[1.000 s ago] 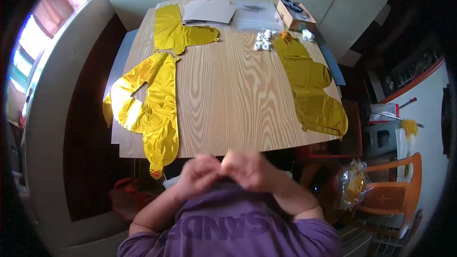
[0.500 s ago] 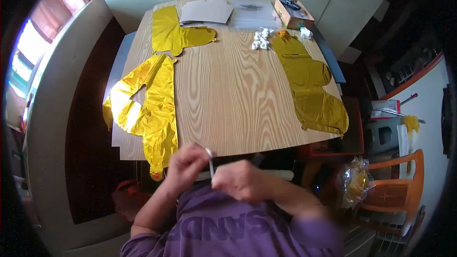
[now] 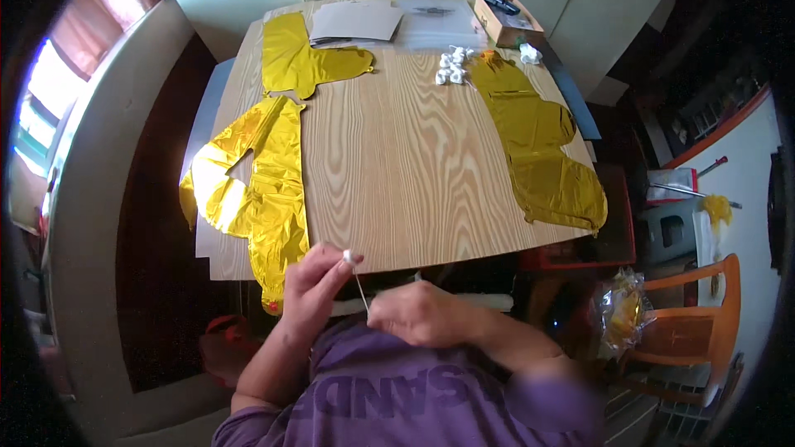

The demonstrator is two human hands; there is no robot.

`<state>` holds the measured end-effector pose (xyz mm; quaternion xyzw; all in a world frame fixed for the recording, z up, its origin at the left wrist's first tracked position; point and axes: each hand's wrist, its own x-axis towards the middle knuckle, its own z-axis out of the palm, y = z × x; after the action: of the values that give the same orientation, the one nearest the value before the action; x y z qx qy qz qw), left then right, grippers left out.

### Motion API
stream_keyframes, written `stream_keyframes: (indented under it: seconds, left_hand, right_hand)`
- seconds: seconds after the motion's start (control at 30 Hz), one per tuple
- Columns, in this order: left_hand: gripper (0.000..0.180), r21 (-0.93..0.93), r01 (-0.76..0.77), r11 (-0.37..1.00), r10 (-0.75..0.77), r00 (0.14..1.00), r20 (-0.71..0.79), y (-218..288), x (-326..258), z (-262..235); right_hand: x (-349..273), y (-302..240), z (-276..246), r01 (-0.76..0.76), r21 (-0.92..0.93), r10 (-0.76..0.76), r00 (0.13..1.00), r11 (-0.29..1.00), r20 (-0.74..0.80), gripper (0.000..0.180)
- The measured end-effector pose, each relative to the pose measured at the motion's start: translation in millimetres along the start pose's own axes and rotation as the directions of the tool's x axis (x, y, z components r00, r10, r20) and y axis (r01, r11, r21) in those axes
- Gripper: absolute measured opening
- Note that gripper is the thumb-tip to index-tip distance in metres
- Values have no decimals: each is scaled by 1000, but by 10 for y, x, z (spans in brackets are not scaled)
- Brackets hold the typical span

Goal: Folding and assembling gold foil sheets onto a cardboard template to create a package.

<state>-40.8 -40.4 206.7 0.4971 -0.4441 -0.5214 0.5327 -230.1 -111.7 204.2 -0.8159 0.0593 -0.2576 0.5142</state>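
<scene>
1. Head cam: L hand (image 3: 313, 285) pinches 1 small white bundle (image 3: 351, 257) btwn thumb & fingers, at the table's (image 3: 389, 157) near edge in view.
2. White strand (image 3: 359, 288) looks taut, slanting down & slightly right to R hand (image 3: 422, 312), curled, seemingly gripping its lower end.
3. White bundle's at L fingertips, so L hand's nearer; R hand's lower, apart.
4. Gold foil shape (image 3: 277, 199) lies just left of L hand.

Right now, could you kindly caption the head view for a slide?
Left hand holds a white bundle, right hand its thin strand.

Left hand (image 3: 314, 285) pinches; right hand (image 3: 421, 314) — slightly lower — curls tight.
</scene>
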Motion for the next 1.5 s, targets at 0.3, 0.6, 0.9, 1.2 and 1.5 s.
stream_keyframes:
  seconds: [0.3,0.6,0.9,1.2,1.5]
  left_hand:
    - [14,218,-30,976,54,993,-104,46,118,-5]
    - [17,-34,118,992,-121,989,-87,-56,44,-14]
    - [15,0,56,998,-56,992,-111,-129,51,62]
    - [17,-556,184,810,-238,971,-25,-194,61,129]
    - [15,130,-141,981,151,986,-73,-331,55,185]
  right_hand:
    - [42,-18,-128,-55,-77,51,997,996,-49,6]
    - [111,-61,-151,2,-104,-13,995,995,-103,9]
    - [169,80,-155,3,-194,-36,986,981,-166,13]
    - [101,307,16,-92,-47,67,919,995,-390,13]
    - [63,109,-57,-43,-564,-182,924,825,-336,14]
